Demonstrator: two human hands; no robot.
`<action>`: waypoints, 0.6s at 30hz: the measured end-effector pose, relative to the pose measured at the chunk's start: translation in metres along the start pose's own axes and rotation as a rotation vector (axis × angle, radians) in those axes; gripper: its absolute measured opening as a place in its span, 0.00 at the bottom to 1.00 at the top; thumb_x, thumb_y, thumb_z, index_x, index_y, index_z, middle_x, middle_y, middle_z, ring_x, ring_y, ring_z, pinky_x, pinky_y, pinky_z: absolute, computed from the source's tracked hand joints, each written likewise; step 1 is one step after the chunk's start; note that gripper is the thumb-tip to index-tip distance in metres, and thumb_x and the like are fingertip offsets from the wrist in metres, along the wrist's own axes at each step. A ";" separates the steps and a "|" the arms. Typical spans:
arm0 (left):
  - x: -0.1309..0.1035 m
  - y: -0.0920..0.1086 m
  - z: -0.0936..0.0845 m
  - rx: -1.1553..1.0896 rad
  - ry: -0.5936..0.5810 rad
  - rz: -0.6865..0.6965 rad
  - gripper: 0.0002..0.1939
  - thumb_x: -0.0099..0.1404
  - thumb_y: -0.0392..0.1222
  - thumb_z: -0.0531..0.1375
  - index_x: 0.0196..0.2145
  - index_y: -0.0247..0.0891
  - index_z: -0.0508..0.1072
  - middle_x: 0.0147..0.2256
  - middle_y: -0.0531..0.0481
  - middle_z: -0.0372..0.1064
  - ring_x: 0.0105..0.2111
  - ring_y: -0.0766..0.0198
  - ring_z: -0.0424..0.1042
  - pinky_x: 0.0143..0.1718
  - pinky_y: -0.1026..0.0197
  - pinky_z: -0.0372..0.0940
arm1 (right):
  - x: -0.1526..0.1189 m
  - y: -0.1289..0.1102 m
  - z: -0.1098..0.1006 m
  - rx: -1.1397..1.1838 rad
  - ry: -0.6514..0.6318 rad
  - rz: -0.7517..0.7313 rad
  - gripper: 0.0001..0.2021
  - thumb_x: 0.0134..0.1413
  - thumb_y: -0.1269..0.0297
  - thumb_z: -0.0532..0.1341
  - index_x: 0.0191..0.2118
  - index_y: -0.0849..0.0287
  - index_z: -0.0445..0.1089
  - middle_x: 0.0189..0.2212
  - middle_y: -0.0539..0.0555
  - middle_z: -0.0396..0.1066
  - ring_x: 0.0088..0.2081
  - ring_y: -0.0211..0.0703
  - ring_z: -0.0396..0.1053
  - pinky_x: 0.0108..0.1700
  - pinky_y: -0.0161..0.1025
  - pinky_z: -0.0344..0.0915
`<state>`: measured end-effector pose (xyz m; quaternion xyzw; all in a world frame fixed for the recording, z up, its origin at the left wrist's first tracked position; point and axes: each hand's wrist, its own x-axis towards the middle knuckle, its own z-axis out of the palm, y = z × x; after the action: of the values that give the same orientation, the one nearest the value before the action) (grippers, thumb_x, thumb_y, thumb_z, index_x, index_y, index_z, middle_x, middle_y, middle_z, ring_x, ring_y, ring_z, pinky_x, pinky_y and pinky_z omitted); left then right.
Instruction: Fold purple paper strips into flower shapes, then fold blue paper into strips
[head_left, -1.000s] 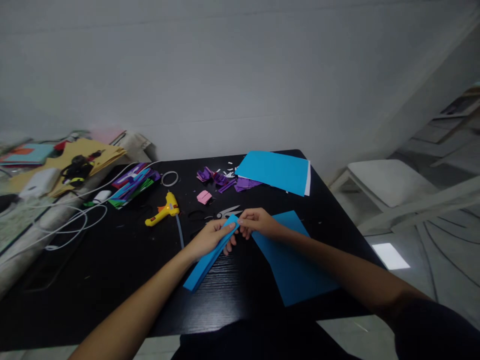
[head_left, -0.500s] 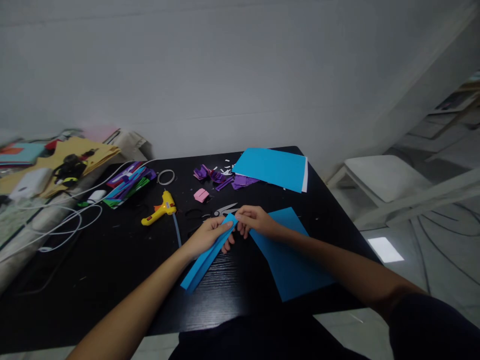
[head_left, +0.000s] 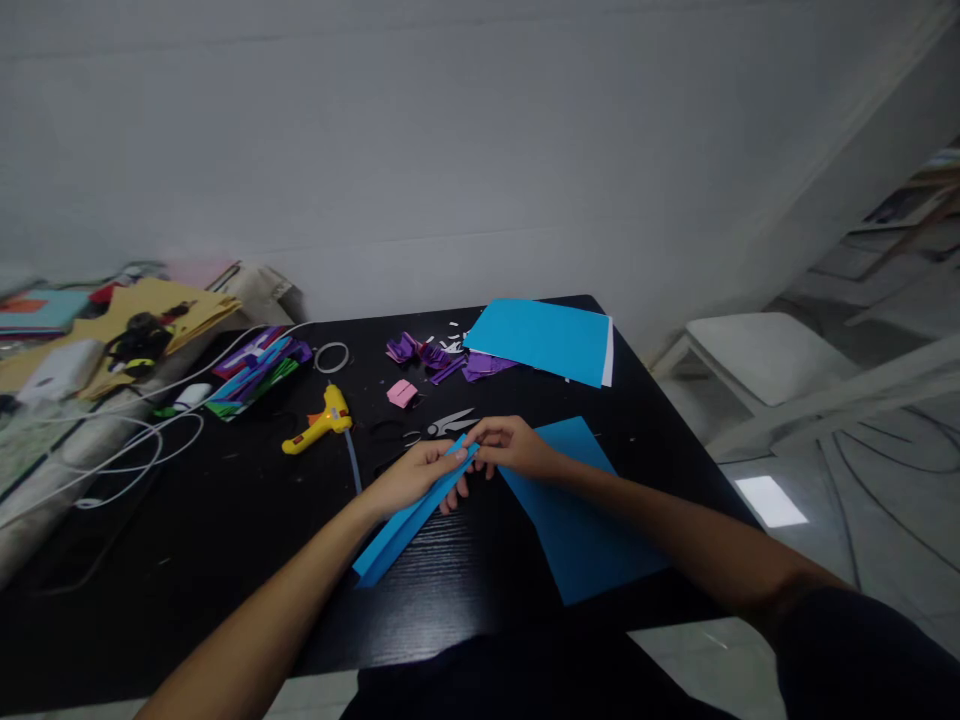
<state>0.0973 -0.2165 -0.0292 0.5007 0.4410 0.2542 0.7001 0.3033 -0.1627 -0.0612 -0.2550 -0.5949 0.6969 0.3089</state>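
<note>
A long folded strip of blue paper (head_left: 405, 532) slants above the black table, its near end toward my body. My left hand (head_left: 421, 474) grips it near the far end, thumb on top and fingers beneath. At that far end, my right hand (head_left: 511, 446) pinches the strip's tip between thumb and fingers. Under my right forearm lies a flat sheet of blue paper (head_left: 577, 540). Just beyond my hands are scissors (head_left: 448, 424) with their blades apart; the handles are partly hidden.
A yellow glue gun (head_left: 324, 420) with a glue stick lies left of my hands. Farther back are a tape roll (head_left: 331, 357), a pink folded paper (head_left: 402, 393), purple paper pieces (head_left: 487, 365) and stacked blue sheets (head_left: 540, 340). White cables (head_left: 161, 440) loop at the left.
The strip's near end has swung slightly left. My right hand has shifted a little, its fingers now curled closer over the strip's far tip.
</note>
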 end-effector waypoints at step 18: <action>0.001 0.002 0.001 0.010 0.005 -0.009 0.26 0.61 0.62 0.66 0.35 0.32 0.71 0.25 0.47 0.75 0.19 0.66 0.74 0.20 0.66 0.70 | 0.001 -0.002 -0.002 0.023 0.020 0.048 0.17 0.50 0.56 0.72 0.39 0.64 0.75 0.25 0.53 0.76 0.25 0.41 0.75 0.26 0.35 0.72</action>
<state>0.0987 -0.2150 -0.0277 0.5016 0.4462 0.2504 0.6976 0.3043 -0.1601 -0.0593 -0.2725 -0.5777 0.7081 0.3010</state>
